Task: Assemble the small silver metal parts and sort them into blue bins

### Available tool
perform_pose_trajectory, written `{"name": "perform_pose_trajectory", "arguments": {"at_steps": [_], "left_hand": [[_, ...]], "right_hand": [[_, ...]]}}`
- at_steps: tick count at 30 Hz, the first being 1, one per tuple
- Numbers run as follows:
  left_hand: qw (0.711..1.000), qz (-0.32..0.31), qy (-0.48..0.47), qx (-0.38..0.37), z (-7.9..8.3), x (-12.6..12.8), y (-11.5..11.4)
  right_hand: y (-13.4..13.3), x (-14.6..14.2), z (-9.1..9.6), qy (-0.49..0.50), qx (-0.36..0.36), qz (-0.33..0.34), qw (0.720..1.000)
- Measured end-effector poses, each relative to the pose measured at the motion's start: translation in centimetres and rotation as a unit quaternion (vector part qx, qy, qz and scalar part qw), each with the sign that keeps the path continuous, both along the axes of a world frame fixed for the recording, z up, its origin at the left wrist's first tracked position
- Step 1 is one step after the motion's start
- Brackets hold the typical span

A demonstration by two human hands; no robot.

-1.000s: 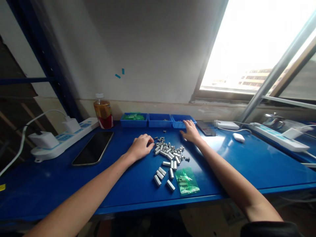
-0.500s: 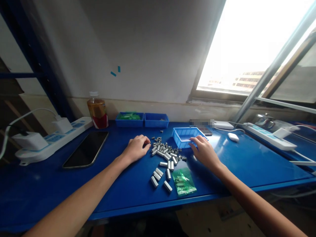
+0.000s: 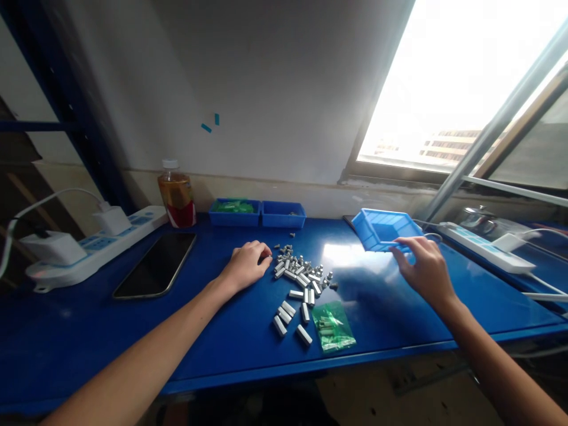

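My right hand (image 3: 425, 269) grips the near rim of a small blue tray (image 3: 384, 228) and holds it tilted above the right part of the blue table (image 3: 222, 337). My left hand (image 3: 246, 264) rests loosely curled on the table, its fingertips against a pile of several small grey metal parts (image 3: 299, 278). Longer white pieces (image 3: 288, 313) lie in a loose row nearer me. A small green plastic bag (image 3: 332, 325) with parts inside lies beside them.
Two blue trays (image 3: 257, 214) stand at the wall, the left one holding green bags. A drink bottle (image 3: 176, 194), a dark phone (image 3: 156, 264) and a white power strip (image 3: 84, 248) are on the left. Another power strip (image 3: 488, 248) lies at the right.
My right hand drew the third blue tray away from the wall, then lifted it up and to the right, tilted. My left hand stayed by the pile.
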State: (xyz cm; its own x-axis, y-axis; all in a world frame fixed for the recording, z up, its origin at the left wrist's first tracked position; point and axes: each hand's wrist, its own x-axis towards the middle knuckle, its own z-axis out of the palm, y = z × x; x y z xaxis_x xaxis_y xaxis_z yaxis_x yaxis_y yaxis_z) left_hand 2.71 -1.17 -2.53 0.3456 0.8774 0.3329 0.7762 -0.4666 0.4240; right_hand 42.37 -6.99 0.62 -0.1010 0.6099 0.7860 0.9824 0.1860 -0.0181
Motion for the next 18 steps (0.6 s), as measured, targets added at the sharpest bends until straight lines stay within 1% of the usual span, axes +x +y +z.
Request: {"name": "perform_pose_trajectory", "arguments": {"at_steps": [2, 4, 6, 7, 10, 13, 16, 18], "left_hand": [[1.0, -0.001, 0.001, -0.004, 0.0, 0.0, 0.0], [1.0, -0.001, 0.001, -0.004, 0.0, 0.1, 0.0], [1.0, 0.002, 0.0, -0.002, -0.1, 0.2, 0.1], [1.0, 0.004, 0.0, 0.0, -0.1, 0.2, 0.1], [1.0, 0.004, -0.004, 0.007, -0.2, 0.2, 0.3], [1.0, 0.004, -0.017, 0.011, -0.2, 0.1, 0.3], [0.999, 0.008, -0.042, 0.009, -0.1, 0.0, 0.3], [0.998, 0.003, -0.061, 0.008, 0.0, -0.1, 0.2]], "right_hand": [[1.1, 1.8, 1.7, 0.041, 0.002, -0.044, 0.998], [2.8, 3.1, 3.0, 0.075, -0.021, -0.078, 0.994], [5.0, 3.4, 3.7, 0.075, -0.052, -0.092, 0.992], [6.2, 3.0, 3.7, 0.068, -0.071, -0.091, 0.991], [10.1, 0.3, 2.9, 0.057, -0.123, -0.086, 0.987], [13.6, -3.8, 0.9, 0.035, -0.16, -0.073, 0.984], [15.7, -7.1, -1.2, 0.026, -0.176, -0.047, 0.983], [16.2, -8.3, -2.2, 0.025, -0.178, -0.034, 0.983]]}}
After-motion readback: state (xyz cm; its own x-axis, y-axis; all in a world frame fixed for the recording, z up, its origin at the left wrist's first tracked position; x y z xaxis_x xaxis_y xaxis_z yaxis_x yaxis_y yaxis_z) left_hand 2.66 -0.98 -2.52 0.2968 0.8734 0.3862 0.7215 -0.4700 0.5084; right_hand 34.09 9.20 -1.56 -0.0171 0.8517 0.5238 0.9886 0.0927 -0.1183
